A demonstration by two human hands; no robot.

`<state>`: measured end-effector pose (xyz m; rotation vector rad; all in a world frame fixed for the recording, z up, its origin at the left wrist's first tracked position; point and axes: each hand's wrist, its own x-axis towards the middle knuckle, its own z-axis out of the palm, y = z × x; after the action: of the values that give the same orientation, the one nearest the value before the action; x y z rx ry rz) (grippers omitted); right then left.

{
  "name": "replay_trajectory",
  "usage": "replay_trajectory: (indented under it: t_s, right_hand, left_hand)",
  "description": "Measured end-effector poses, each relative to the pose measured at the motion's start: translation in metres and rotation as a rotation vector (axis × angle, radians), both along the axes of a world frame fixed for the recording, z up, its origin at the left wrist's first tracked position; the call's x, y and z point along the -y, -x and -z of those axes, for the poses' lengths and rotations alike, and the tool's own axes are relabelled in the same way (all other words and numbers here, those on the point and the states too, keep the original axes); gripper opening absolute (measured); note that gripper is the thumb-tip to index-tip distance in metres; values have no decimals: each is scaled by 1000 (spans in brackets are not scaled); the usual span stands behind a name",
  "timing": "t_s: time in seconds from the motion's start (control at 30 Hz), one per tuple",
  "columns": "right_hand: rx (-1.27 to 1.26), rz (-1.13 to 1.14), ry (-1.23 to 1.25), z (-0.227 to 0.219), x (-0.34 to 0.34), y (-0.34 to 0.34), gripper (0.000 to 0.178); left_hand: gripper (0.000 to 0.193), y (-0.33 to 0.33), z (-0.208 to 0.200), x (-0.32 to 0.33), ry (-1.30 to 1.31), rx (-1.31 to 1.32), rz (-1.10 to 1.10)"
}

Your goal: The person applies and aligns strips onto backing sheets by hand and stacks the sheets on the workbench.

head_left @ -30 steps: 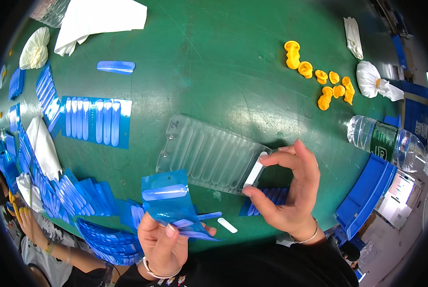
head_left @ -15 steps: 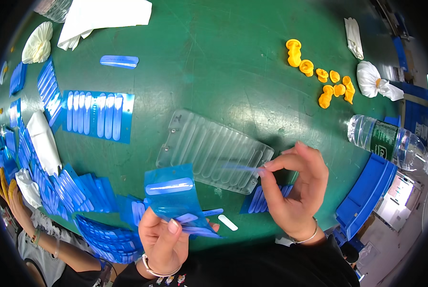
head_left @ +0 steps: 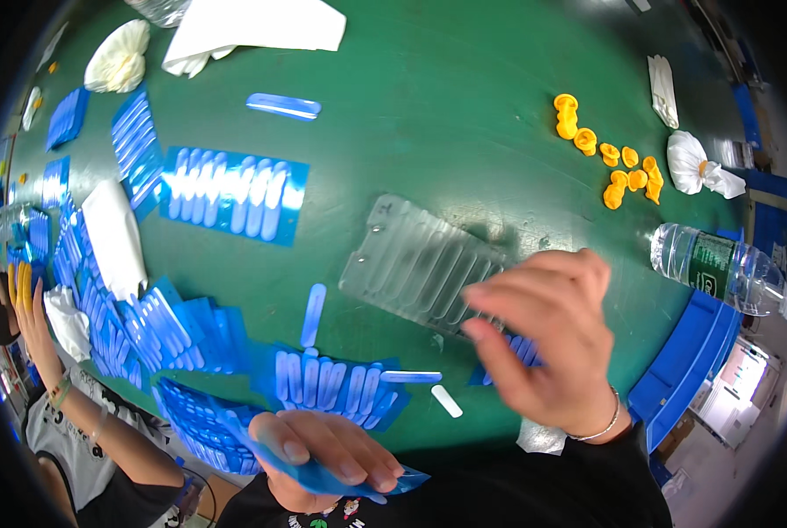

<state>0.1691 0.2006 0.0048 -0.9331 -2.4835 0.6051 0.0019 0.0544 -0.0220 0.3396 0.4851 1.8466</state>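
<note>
My left hand is low in the middle, fingers closed over a blue film sheet that juts out on both sides of it. My right hand, a little blurred, hovers at the right end of a clear grooved plastic tray. Its thumb and forefinger are apart, and nothing shows between them. Between the hands lie a blue sheet of long strips, a loose blue strip, another blue strip and a small white strip.
Blue strip sheets pile up at the left beside a white cloth roll. Yellow finger cots lie at the right, near a water bottle and a blue bin. Another person's hand, with yellow-covered fingers, is at the far left.
My left hand has turned over and moved down with the blue sheet. My right thumb and forefinger have parted; the thin strip they held no longer shows there. The view has shifted.
</note>
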Motion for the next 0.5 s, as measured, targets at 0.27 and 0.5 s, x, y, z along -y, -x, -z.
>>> replay_trajectory:
  t_s: [0.27,0.5]
  right_hand:
    - [185,-75,-58,3,17,71,38]
    - [216,2,-67,11,28,90,41]
  left_hand:
    - [20,-12,-24,22,565,-139,-250]
    - [23,-12,-30,40,588,-178,-177]
